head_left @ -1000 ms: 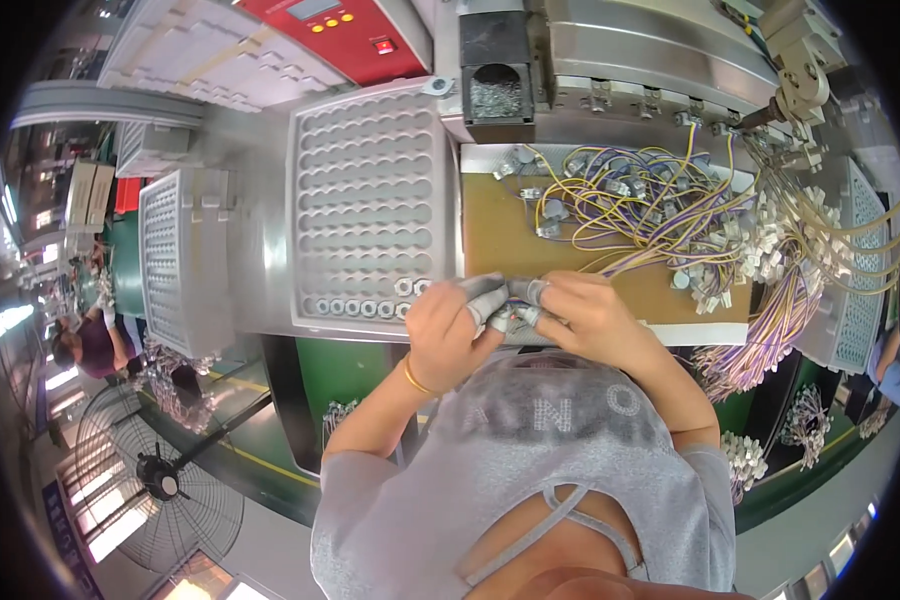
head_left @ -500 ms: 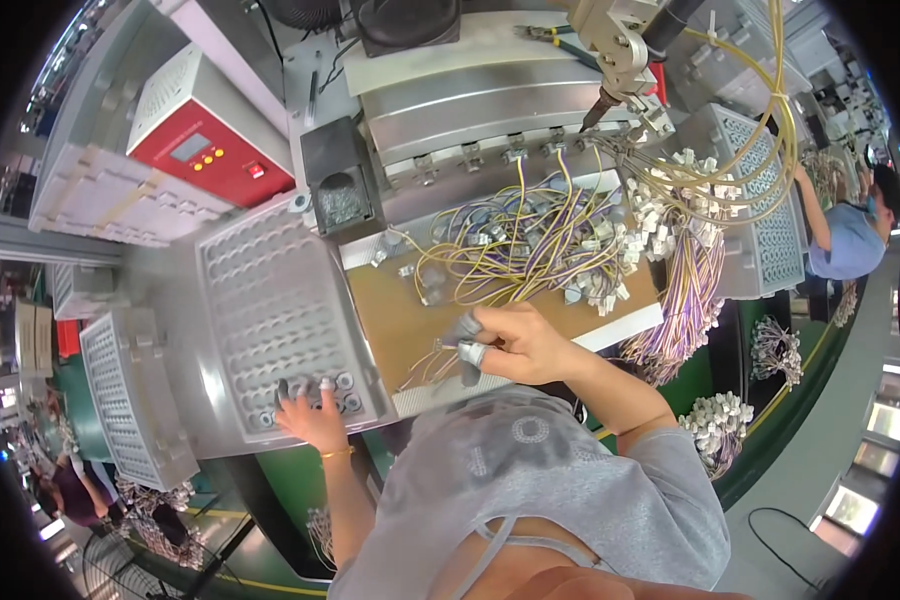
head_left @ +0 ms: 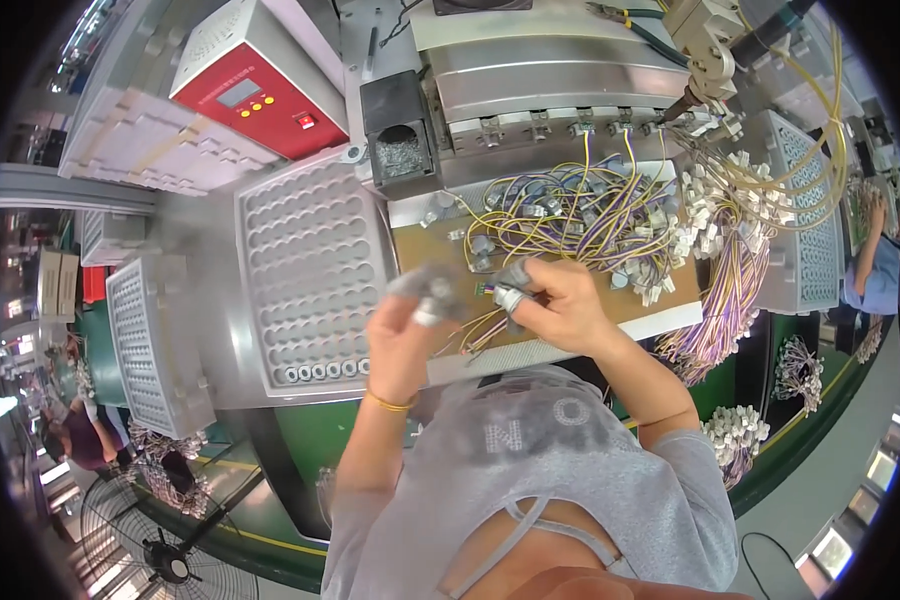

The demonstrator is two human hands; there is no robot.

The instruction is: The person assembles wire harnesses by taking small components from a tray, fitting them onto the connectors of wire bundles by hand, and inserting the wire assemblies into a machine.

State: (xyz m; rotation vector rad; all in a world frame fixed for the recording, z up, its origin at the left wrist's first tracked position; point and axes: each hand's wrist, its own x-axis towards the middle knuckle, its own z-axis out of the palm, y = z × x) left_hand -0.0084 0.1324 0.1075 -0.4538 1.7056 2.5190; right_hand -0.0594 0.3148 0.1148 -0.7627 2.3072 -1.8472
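My left hand (head_left: 400,335), grey finger covers on its tips, is raised in front of me and smeared by motion. Its fingers pinch what looks like a small round metal part (head_left: 439,289). Facing it, my right hand (head_left: 562,308), also with covered fingertips, is closed on a thin wire lead with a tiny green end piece (head_left: 485,289). The two hands are close together but apart, over the brown work board (head_left: 415,247). Loose yellow and purple wires (head_left: 485,328) lie beneath them. A tangled heap of wire leads (head_left: 560,215) with grey round ends lies beyond.
A plastic tray (head_left: 315,265) with round pockets stands left, several round parts in its nearest row. Behind it are a black bin (head_left: 402,135) and a red-fronted control box (head_left: 270,95). A soldering head (head_left: 685,100) overhangs the back right. White-connector bundles (head_left: 725,270) hang at right.
My left hand has left the tray's near row and come up beside my right hand. The whole view has shifted, with the bench appearing farther right and higher.
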